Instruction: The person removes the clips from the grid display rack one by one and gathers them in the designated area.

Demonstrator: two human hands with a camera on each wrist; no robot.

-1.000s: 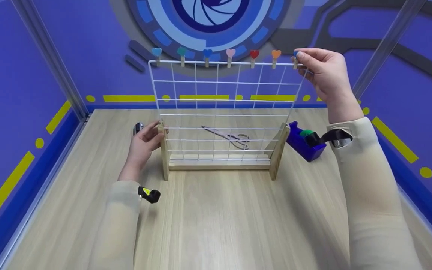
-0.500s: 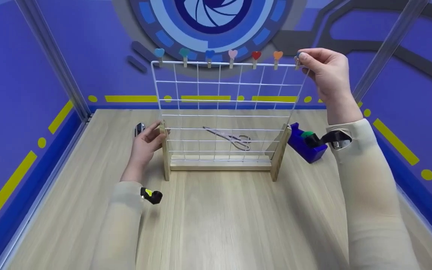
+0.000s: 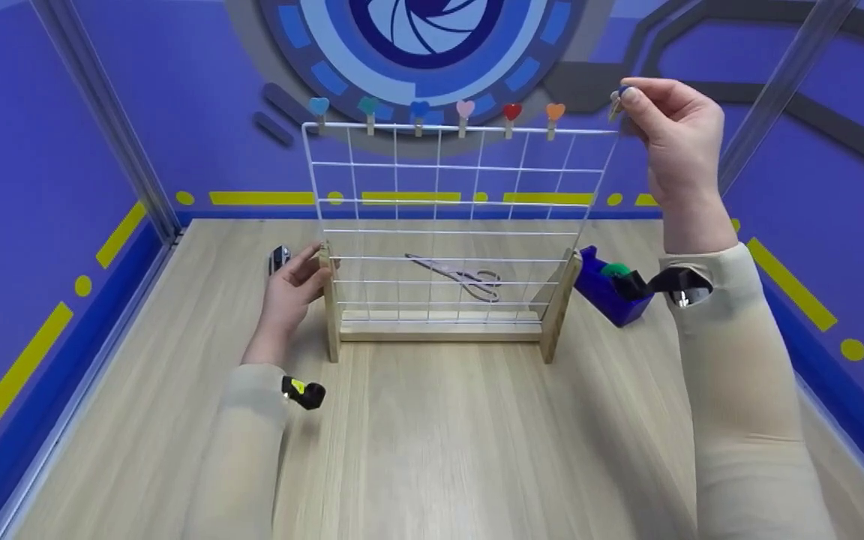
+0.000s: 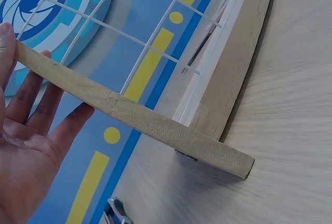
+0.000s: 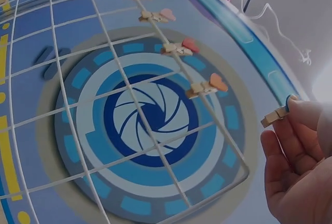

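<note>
My right hand (image 3: 683,142) pinches a small wooden clothespin (image 5: 274,116) by its blue heart, between thumb and fingertips. It is off the wire, just beyond the upper right corner of the white wire grid (image 3: 456,164). Along the grid's top bar sit several heart clothespins, among them an orange one (image 3: 555,114), a red one (image 3: 511,114) and a pink one (image 3: 465,112). My left hand (image 3: 286,291) holds the left wooden post (image 4: 111,101) of the grid's stand, thumb on one side and fingers on the other. The stand rests upright on the table.
Scissors (image 3: 469,280) lie on the table behind the grid. A blue tape dispenser (image 3: 612,296) with green tape stands beside the right post. Close to my left hand is a small dark and silver stapler-like object (image 3: 279,258). Patterned walls enclose the wooden table (image 3: 432,435).
My right hand has pulled the blue heart clothespin off the grid's top bar and moved up and to the right with it. The left hand keeps its grip on the post.
</note>
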